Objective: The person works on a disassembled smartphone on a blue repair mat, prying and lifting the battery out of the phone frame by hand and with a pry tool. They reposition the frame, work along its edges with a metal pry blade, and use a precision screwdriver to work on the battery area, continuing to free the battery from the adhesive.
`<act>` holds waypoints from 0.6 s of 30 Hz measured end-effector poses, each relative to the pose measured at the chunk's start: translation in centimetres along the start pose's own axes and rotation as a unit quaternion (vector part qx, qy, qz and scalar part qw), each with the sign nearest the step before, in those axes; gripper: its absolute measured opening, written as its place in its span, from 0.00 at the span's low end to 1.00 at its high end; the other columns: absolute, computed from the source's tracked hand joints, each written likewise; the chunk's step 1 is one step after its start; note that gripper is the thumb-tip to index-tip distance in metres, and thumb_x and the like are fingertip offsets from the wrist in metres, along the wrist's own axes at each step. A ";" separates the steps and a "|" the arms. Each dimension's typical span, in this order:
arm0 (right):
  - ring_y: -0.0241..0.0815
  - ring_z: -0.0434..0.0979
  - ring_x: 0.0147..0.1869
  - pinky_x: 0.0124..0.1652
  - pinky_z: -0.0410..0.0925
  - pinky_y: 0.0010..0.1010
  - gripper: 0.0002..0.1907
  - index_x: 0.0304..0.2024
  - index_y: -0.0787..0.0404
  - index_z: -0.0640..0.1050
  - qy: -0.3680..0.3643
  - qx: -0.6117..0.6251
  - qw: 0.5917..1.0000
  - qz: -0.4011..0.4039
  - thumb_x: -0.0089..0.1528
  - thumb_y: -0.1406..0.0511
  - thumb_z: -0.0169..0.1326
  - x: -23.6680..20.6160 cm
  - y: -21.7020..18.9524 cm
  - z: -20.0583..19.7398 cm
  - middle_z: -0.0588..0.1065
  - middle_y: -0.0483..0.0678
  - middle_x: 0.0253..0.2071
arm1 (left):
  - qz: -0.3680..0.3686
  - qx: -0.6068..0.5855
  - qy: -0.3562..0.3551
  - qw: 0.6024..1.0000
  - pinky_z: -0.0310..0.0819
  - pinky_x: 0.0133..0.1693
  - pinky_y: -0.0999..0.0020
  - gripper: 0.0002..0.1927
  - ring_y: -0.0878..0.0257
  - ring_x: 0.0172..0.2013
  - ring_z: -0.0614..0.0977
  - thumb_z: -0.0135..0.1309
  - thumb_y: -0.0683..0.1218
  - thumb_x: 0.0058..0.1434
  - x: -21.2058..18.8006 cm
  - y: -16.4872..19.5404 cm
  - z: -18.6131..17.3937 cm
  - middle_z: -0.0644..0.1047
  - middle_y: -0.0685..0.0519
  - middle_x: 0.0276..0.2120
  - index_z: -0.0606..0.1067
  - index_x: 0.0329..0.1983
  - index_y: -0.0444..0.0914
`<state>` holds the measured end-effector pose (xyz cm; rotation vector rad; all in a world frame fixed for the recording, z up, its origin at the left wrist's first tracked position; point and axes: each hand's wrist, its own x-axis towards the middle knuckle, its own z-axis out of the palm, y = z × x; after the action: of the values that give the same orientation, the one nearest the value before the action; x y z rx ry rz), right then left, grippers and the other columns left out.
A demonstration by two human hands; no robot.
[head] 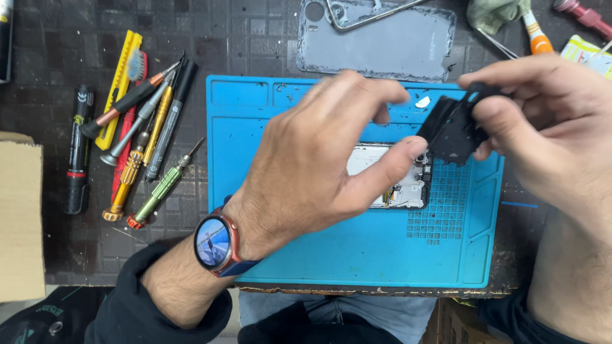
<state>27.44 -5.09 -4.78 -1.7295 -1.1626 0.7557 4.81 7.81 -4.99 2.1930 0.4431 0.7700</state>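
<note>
From the head camera, a blue work mat (306, 255) lies on a dark table, and everything here is placed in relation to it. On the middle of the mat lies an opened phone (395, 181), its inner parts showing. The left hand (319, 159) covers most of the phone; its thumb presses on the phone's upper right part, and the fingers are curved over the top, closed around nothing. This wrist carries a round watch (213, 243) with a blue strap. The right hand (548, 134) hovers above the right edge of the mat and pinches a black plastic piece (452, 130) between thumb and fingers. The piece is lifted, just beside the left thumb. Behind the mat, touching its far edge, lies a grey back cover (382, 44). Left of the mat, a row of screwdrivers (143, 140) lies close together, and further left there is a black pen (78, 153).
</note>
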 end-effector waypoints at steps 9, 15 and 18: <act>0.30 0.79 0.38 0.34 0.73 0.17 0.20 0.57 0.70 0.73 -0.097 0.036 0.994 0.026 0.63 0.73 0.57 -0.8 -0.3 0.3 0.79 0.49 0.46 | -0.121 -0.171 -0.051 0.977 0.79 0.33 0.77 0.17 0.72 0.31 0.83 0.64 0.50 0.63 0.1 -0.1 0.9 0.82 0.57 0.34 0.78 0.52 0.39; 0.32 0.77 0.49 0.47 0.74 0.23 0.33 0.57 0.70 0.69 -0.116 0.023 0.993 -0.017 0.51 0.71 0.66 -0.8 -0.8 0.6 0.74 0.48 0.50 | -0.214 -0.213 -0.070 0.951 0.78 0.29 0.80 0.12 0.77 0.27 0.81 0.64 0.49 0.63 0.4 -0.3 0.7 0.82 0.60 0.28 0.82 0.46 0.39; 0.32 0.74 0.42 0.40 0.71 0.24 0.44 0.60 0.67 0.70 -0.150 -0.046 0.985 -0.067 0.43 0.63 0.74 -0.8 -1.1 0.3 0.71 0.46 0.45 | -0.263 -0.227 -0.078 0.935 0.78 0.28 0.81 0.11 0.78 0.27 0.80 0.63 0.48 0.62 0.4 -0.2 0.6 0.81 0.60 0.27 0.82 0.44 0.38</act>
<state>26.47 -5.55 -3.90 -1.6296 -1.5248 0.9131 5.51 7.85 -5.31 1.5829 0.6607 0.3530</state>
